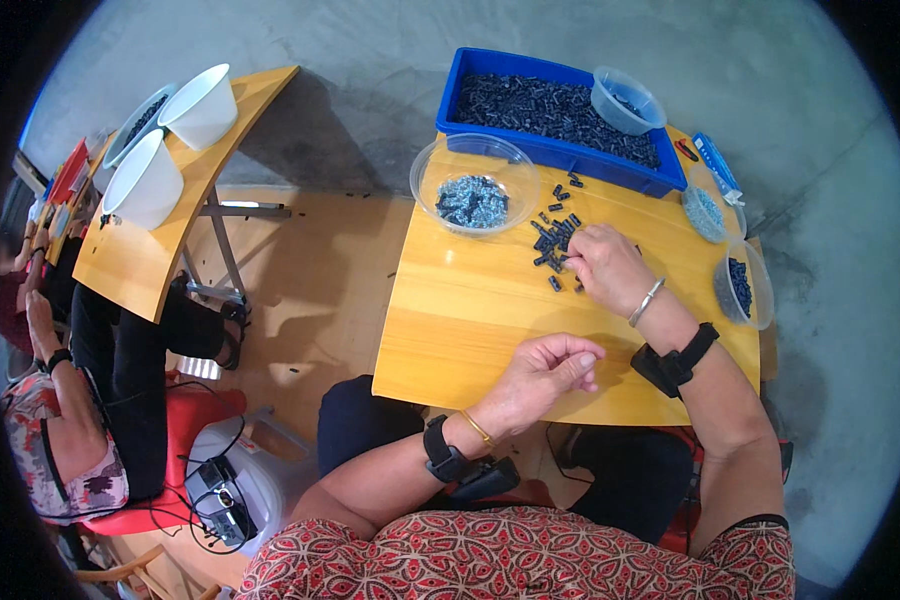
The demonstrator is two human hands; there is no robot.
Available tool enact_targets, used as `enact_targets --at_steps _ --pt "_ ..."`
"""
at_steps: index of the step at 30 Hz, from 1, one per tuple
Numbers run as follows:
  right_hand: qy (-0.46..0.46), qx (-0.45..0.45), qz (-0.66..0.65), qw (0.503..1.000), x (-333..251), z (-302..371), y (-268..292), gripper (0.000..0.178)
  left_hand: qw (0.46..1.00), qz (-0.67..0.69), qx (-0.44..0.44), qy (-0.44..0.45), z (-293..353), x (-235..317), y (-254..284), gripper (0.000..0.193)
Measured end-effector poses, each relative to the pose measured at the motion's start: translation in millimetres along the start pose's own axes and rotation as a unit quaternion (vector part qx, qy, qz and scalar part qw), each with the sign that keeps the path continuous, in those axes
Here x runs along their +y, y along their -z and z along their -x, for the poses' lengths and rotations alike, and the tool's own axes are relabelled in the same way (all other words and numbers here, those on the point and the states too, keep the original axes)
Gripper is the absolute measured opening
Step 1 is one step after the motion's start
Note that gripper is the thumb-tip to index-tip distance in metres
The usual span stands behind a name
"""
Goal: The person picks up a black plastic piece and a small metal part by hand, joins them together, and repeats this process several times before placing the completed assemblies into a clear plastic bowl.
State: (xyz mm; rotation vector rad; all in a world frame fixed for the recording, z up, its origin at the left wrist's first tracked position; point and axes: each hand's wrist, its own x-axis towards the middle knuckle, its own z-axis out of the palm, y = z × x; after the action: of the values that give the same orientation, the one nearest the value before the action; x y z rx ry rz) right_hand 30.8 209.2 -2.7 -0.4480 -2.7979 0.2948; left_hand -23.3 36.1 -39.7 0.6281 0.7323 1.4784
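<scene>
A loose pile of small black cylindrical pieces [550,240] lies on the yellow wooden table [460,330]. At the pile's right edge is my right hand [612,268], its fingertips pinched on one of the small black pieces. Nearer to me, above the table's front part, my left hand [545,378] is held with thumb and fingers curled together; whatever may be between them is too small to make out. Behind and left of the pile stands a clear round bowl [518,180] with shiny pale-blue and black bits in it.
A blue tray [560,150] full of black pieces spans the table's back, a translucent bowl [610,105] on its right end. Two clear tubs [732,188] and a blue box [715,165] line the right edge. Left, another table [160,270] holds white tubs [150,190]; a person [70,430] sits there.
</scene>
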Motion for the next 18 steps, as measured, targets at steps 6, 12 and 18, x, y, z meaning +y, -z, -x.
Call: enact_targets --at_steps 6,12,18 --pt "0.011 0.008 0.060 0.998 -3 4 6 0.008 1.000 0.022 0.006 0.002 -3 -5 0 0.018" --pt "-0.026 0.004 -0.056 0.998 -38 44 49 0.008 0.989 0.137 0.059 0.022 -3 0 -4 0.019" --pt "0.028 0.052 -0.006 0.998 -79 83 35 0.007 0.998 0.050 0.048 0.015 1 -2 -7 0.019"
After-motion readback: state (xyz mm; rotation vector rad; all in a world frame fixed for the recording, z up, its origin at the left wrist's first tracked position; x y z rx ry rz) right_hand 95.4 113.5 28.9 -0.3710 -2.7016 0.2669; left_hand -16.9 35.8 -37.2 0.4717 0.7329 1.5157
